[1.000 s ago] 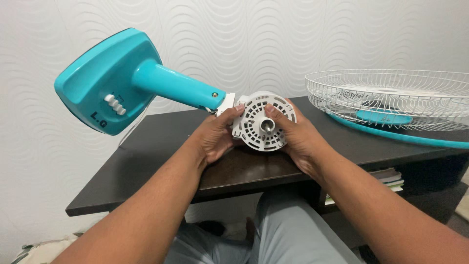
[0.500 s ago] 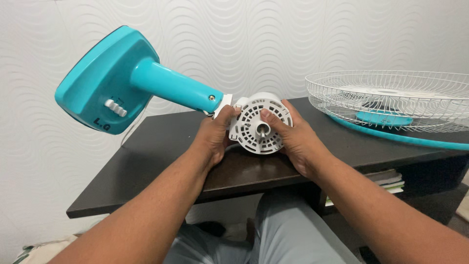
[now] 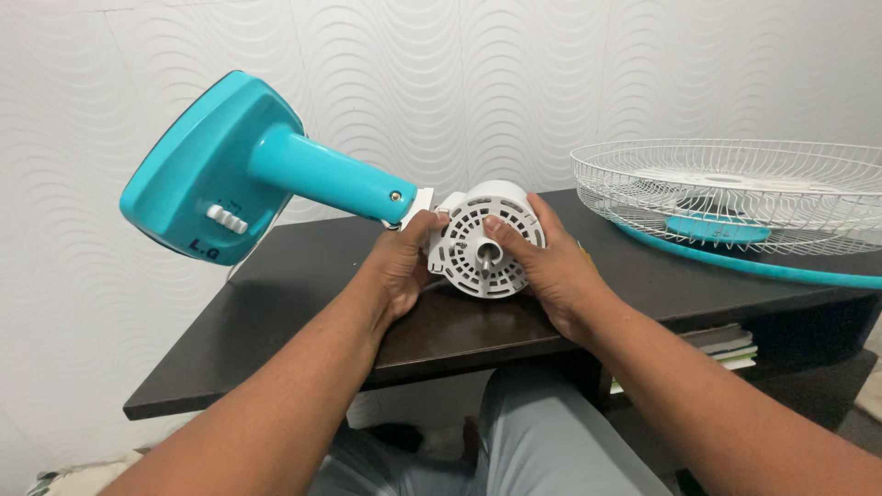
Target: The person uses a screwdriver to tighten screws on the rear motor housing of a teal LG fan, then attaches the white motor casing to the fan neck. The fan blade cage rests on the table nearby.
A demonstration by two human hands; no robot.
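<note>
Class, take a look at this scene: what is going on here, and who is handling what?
A seated person holds a table fan that has been taken apart, over a dark table. The left hand and the right hand both grip the white motor housing, whose vented face and bare metal shaft point toward the person. The fan's teal stand sticks up and out to the left, off the table. A white wire guard lies flat on the table's right side, with teal parts under it.

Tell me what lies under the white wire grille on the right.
Through the white wire grille a teal round piece shows, with a teal rim below on the dark table. Anything further under it is too screened by wires to make out.
</note>
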